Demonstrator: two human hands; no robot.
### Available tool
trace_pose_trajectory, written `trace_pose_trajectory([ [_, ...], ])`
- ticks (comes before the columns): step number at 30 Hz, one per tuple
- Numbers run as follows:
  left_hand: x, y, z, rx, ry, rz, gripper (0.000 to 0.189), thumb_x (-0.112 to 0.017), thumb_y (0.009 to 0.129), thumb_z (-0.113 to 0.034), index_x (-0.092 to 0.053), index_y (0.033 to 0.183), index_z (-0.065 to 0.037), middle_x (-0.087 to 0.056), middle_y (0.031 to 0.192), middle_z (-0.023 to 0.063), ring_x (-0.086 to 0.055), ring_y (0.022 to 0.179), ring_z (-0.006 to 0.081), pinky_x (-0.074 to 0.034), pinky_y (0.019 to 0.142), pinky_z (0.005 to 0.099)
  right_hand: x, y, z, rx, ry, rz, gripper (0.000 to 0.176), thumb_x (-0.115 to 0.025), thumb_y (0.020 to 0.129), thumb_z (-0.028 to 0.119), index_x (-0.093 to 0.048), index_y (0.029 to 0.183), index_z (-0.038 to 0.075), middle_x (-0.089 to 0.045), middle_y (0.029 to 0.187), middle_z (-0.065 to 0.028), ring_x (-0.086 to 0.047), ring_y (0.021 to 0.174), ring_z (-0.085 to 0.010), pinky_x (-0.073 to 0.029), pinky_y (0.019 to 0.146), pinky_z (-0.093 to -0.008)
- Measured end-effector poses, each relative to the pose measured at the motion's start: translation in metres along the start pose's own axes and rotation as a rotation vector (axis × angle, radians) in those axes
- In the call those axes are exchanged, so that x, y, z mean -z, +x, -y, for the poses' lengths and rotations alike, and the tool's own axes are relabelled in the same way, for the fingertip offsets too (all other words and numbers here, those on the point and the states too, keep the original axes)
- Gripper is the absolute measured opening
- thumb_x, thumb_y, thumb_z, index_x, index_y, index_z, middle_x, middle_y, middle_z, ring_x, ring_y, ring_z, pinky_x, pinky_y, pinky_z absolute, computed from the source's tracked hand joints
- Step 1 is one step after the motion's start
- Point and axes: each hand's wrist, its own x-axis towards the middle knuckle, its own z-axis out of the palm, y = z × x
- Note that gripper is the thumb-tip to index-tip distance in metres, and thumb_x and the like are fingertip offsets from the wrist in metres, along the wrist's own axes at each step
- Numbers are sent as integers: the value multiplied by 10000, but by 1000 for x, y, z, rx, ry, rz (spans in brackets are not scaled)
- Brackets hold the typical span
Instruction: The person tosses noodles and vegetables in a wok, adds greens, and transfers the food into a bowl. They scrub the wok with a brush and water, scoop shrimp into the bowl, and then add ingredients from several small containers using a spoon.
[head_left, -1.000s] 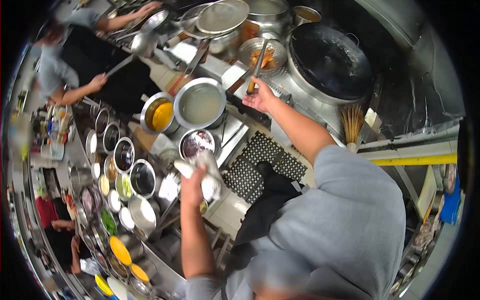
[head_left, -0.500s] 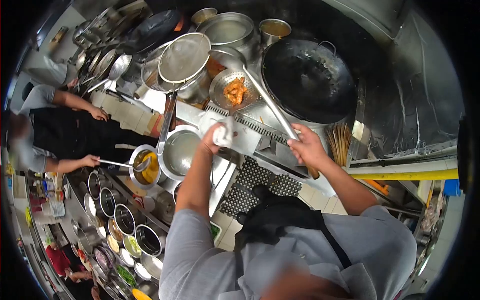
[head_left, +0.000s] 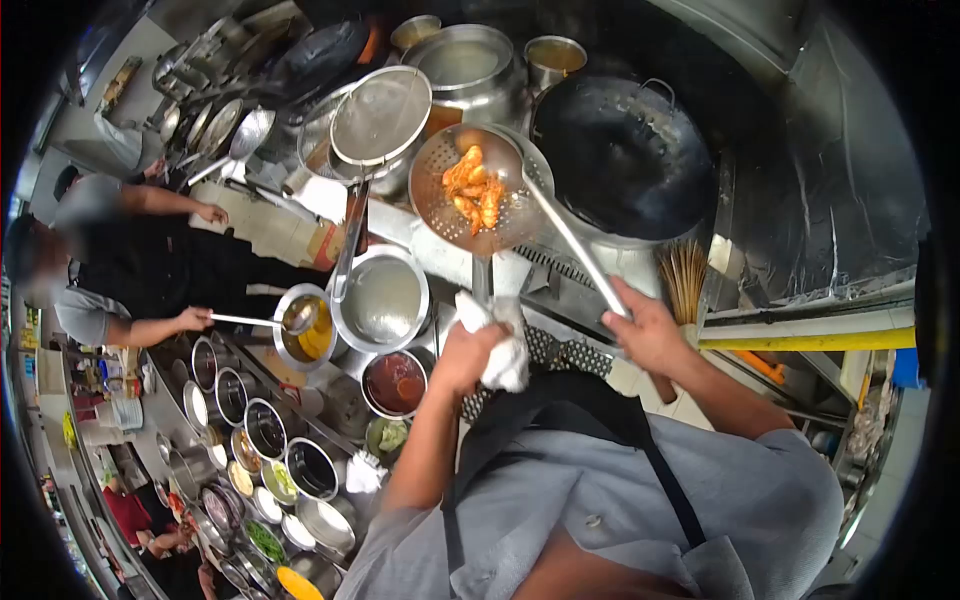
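My left hand is closed round a white cloth and the handle of a perforated strainer. Orange-brown pieces of food lie in the strainer. My right hand grips the long metal shaft of a ladle, its wooden end sticking out below the hand. The ladle's head reaches up to the strainer's right side and is partly hidden behind it. To the right of the strainer sits a large black wok.
A co-worker at the left holds a ladle in a bowl of yellow liquid. Nearby are a metal bowl of cloudy liquid, a pot of red sauce, a mesh sieve, a bamboo brush and several ingredient containers.
The strainer with the food has come closer to my body, together with my left hand and the cloth. My right hand has shifted slightly down and right with the ladle.
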Motion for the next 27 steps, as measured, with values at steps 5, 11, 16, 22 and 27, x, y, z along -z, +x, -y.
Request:
trace_pose_trajectory([
  [5,17,-7,48,35,-31,-28,257,-665,766,-218,-657,856,23,-625,700,52,-569,585,141,-457,552,297,10,-4,-10,-721,963,388,487,-531,932,169,-371,1393,171,-457,645,-17,-364,396,-80,-298,332,-242],
  [11,48,-147,83,247,-243,-141,298,-687,733,-184,-632,962,-2,-642,823,46,-583,722,127,-485,673,288,46,8,31,-774,596,749,503,-484,937,171,-336,1418,161,-477,659,-33,-381,401,-88,-306,332,-236],
  [16,6,-279,125,200,-621,-474,317,-685,747,-190,-627,993,2,-639,858,38,-590,742,119,-494,679,285,-5,26,85,-690,247,1136,501,-534,910,162,-385,1387,140,-464,585,-43,-364,358,-102,-301,299,-262],
  [22,-118,-410,166,57,-918,-1088,323,-669,762,-148,-619,1042,6,-638,874,24,-592,779,109,-492,709,284,-138,-28,143,-472,-100,1699,493,-539,908,178,-396,1376,126,-454,583,-35,-355,353,-92,-292,299,-242],
  [27,-193,-484,200,72,-1113,-1675,257,-662,760,-109,-622,982,13,-640,826,36,-597,676,110,-490,604,267,-253,-155,164,-392,-371,2023,493,-505,931,173,-364,1403,149,-459,666,-21,-376,392,-80,-319,319,-237],
])
